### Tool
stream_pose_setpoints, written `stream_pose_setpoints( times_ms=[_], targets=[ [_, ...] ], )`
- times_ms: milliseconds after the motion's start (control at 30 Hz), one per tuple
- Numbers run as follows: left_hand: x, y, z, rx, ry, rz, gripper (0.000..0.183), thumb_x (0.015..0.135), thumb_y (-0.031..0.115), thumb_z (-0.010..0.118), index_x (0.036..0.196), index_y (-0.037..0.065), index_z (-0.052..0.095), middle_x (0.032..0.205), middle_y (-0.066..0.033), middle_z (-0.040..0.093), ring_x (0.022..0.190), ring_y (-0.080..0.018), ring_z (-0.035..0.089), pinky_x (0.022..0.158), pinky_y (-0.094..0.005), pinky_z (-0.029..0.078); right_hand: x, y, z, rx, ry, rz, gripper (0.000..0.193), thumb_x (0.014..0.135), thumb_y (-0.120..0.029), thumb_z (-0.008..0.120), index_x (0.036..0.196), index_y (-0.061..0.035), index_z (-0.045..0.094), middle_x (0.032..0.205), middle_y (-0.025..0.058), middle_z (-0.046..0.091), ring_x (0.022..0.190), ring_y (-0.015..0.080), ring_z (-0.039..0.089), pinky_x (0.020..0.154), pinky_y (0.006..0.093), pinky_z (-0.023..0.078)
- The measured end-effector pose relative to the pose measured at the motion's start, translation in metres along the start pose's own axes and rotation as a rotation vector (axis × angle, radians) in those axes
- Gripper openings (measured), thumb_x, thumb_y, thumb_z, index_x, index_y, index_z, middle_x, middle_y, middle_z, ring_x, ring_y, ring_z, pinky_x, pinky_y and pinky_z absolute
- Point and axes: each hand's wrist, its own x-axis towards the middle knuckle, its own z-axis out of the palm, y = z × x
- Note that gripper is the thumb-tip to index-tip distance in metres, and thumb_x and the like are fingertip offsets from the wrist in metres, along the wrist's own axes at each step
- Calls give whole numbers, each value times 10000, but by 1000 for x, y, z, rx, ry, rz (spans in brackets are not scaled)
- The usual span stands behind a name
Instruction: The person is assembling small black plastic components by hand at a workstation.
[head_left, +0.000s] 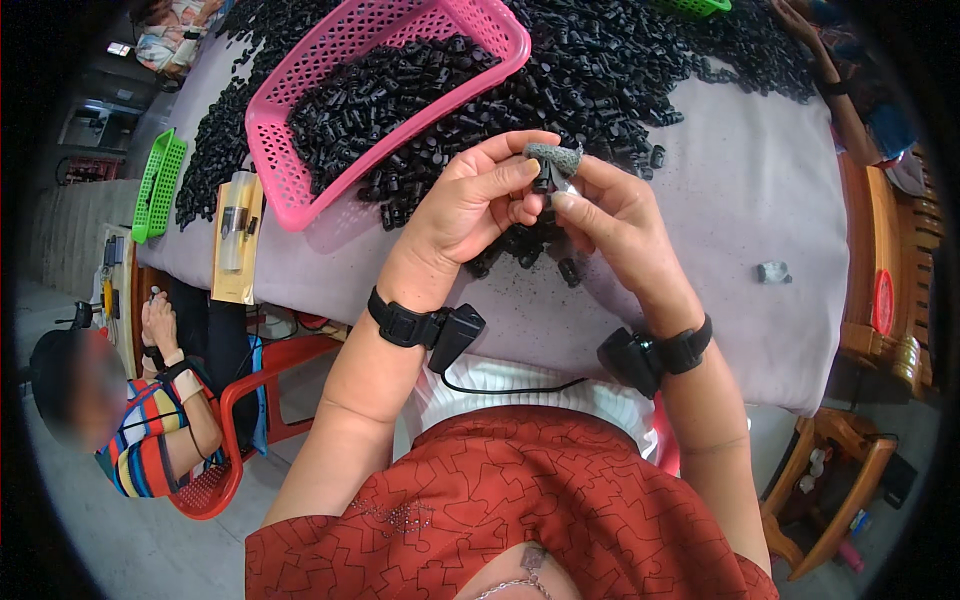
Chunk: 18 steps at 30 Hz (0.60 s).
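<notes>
Above the near part of the table, my two hands meet around a small black cylindrical part (542,184) and a grey speckled strip (553,157), which looks like a piece of rough cloth or pad. My left hand (478,195) is closed, its thumb and fingers pinching the black part and the strip's left end. From the other side my right hand (617,212) is closed on the strip near its right end. Fingers partly hide where the strip meets the part. Several loose black parts (568,271) lie just below the hands.
A pink perforated basket (398,143) full of black parts stands tilted on a large heap (590,75) of them. Left lie a yellow card (232,285) and a green basket (160,185). A crumpled greyish piece (773,272) rests at right. Other people (150,420) sit around.
</notes>
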Motion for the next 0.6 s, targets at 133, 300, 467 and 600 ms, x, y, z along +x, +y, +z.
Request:
stream_pose_setpoints(
  times_ms=[133,300,467,600],
  targets=[
    [0,-1,-1,-8,24,2,391,937,93,598,1301,-9,498,983,-67,669,724,-86,653,643,-188,572,-2,0,3,43,-14,-17,391,907,-131,644,1270,-7,565,792,-61,558,612,11,451,516,166,360],
    [0,-1,-1,12,34,11,372,945,99,585,1289,-20,510,992,-68,665,731,-93,652,665,-209,578,-1,-1,3,11,33,-35,305,912,-140,642,1186,-11,607,777,-58,560,607,8,453,504,168,344],
    [0,-1,1,71,155,55,342,951,110,573,1267,-15,534,1002,-78,660,773,-109,649,677,-225,577,1,2,-1,34,140,-42,185,918,-150,635,1062,-34,627,738,-46,564,575,9,441,488,173,315],
    [-1,0,-1,47,168,81,291,941,109,593,1210,1,572,989,-80,649,814,-121,630,678,-222,558,2,1,-1,85,154,-51,188,918,-155,637,1061,-34,621,735,-43,568,581,11,450,489,175,317]
  ],
)
